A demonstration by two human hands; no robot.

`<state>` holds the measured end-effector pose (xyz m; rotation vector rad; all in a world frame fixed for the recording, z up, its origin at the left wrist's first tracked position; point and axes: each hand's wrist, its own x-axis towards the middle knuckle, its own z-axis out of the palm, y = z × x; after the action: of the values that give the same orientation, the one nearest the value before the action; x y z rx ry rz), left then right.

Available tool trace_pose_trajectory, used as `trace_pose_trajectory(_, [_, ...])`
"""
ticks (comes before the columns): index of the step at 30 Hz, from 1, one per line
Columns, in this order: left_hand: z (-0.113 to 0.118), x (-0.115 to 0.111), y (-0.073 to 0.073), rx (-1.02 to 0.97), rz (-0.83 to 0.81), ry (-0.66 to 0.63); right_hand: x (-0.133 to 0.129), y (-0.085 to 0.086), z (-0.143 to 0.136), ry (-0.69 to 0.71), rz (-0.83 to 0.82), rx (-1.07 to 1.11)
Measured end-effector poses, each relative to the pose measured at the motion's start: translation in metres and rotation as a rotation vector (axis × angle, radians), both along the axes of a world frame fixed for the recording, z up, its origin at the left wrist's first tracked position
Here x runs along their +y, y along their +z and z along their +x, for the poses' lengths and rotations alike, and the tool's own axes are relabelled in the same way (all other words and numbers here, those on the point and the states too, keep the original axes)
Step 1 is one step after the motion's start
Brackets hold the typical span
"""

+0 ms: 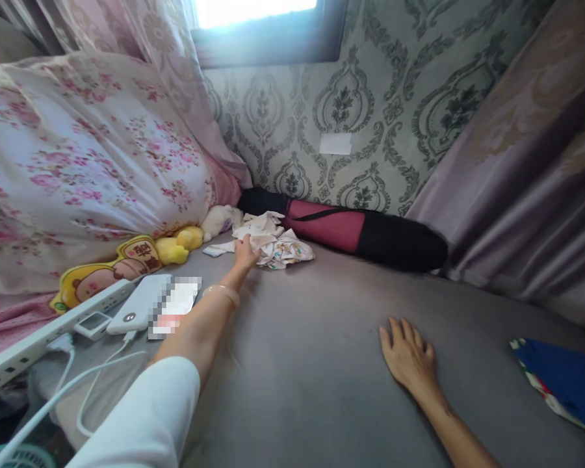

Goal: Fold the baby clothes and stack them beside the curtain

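Note:
My left hand (245,253) reaches far forward, its fingers closed on a crumpled heap of pale printed clothes (287,248) on the grey bed sheet (297,364). The fingertips are partly lost in the folds. Some of the fabric has small coloured prints; whether it is one garment or more I cannot tell. My right hand (407,354) lies palm down on the sheet at the right, fingers stretched out, with nothing in it.
A long black and dark red bag (326,224) lies along the wall behind the clothes. Plush toys (175,246) line the left side. Nearer are a power strip (58,341), a power bank (141,302) and white cables (73,377). Folded blue cloth (565,380) lies at right.

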<state>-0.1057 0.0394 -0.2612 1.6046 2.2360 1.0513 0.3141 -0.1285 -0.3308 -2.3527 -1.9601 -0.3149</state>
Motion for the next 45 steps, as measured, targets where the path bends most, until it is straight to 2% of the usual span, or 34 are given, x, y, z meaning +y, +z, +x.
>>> trace_pose_trajectory(5, [0.006,0.013,0.003,0.034,-0.076,-0.065,0.000,0.000,0.000,-0.001,0.000,-0.010])
trace_pose_trajectory(11, [0.014,0.009,0.013,0.019,-0.052,-0.057,0.000,0.003,-0.001,-0.010,-0.011,-0.020])
trace_pose_trajectory(14, [0.014,0.005,0.029,0.008,0.051,-0.011,0.000,0.004,-0.003,-0.014,-0.012,-0.018])
trace_pose_trajectory(18, [0.012,0.002,0.064,-0.026,0.235,-0.012,0.000,0.006,-0.004,-0.016,-0.024,0.010])
trace_pose_trajectory(20, [0.014,-0.002,0.084,-0.180,0.396,-0.096,-0.001,0.006,-0.004,-0.013,-0.022,0.019])
trace_pose_trajectory(23, [0.020,-0.013,0.114,-0.544,0.635,-0.278,-0.003,0.008,-0.006,-0.003,0.005,0.024])
trace_pose_trajectory(27, [0.032,-0.032,0.147,-0.998,0.671,-0.341,-0.008,0.012,-0.008,0.018,0.040,0.014])
trace_pose_trajectory(30, [0.039,-0.045,0.162,-1.286,0.678,-0.402,-0.009,0.013,-0.009,0.020,0.020,0.024])
trace_pose_trajectory(34, [0.051,-0.066,0.167,-1.498,0.636,-0.487,-0.007,0.013,-0.007,0.011,0.003,0.078])
trace_pose_trajectory(39, [0.072,-0.097,0.154,-1.598,0.521,-0.575,0.004,0.020,0.000,-0.027,-0.075,0.302])
trace_pose_trajectory(42, [0.088,-0.117,0.142,-1.593,0.427,-0.635,0.009,0.037,-0.007,0.101,-0.013,0.563])
trace_pose_trajectory(45, [0.103,-0.136,0.130,-1.562,0.349,-0.693,0.003,0.066,-0.032,0.292,0.144,0.903])
